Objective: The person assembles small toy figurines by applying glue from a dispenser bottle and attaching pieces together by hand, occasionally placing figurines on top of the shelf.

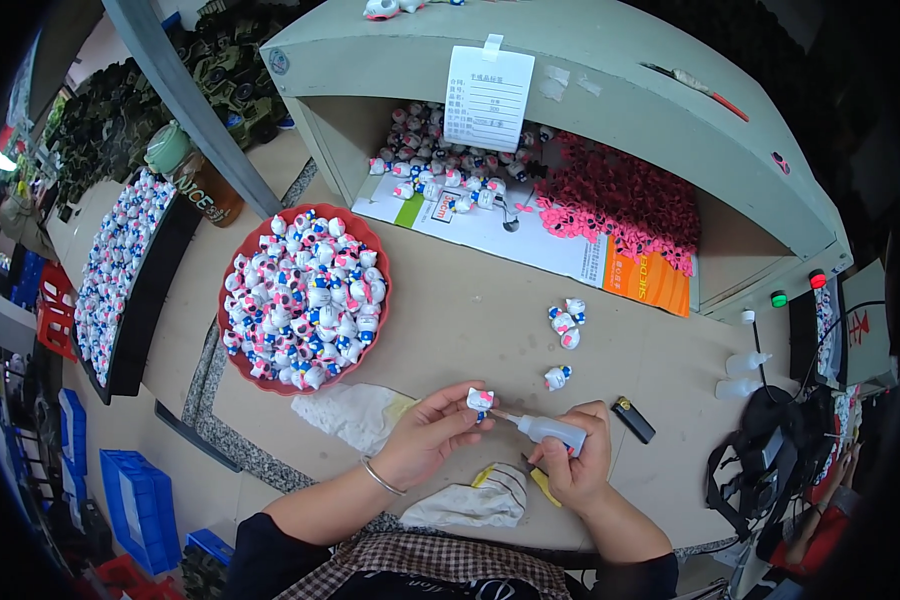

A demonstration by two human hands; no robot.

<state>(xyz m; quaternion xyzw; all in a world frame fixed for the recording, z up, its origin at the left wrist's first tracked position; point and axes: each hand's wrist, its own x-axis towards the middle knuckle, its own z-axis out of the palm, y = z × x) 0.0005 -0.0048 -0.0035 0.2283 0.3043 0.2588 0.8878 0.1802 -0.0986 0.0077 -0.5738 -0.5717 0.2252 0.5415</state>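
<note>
My left hand (426, 432) pinches a small white cat figurine (480, 401) with a pink bow, held above the table. My right hand (574, 463) grips a small clear squeeze bottle (552, 431), whose thin nozzle touches the figurine's side. A red round basin (365, 232) heaped with several figurines of the same kind stands to the left of my hands. Loose figurines (566, 322) lie on the table beyond my hands, and a single one (557, 377) lies closer.
A black lighter (633, 419) lies right of my hand. White rags (350, 412) and a cloth (470, 500) lie near the front edge. A grey hooded box (610, 60) holds more figurines and pink bows (620, 195). A dark tray (148, 300) of figurines sits left.
</note>
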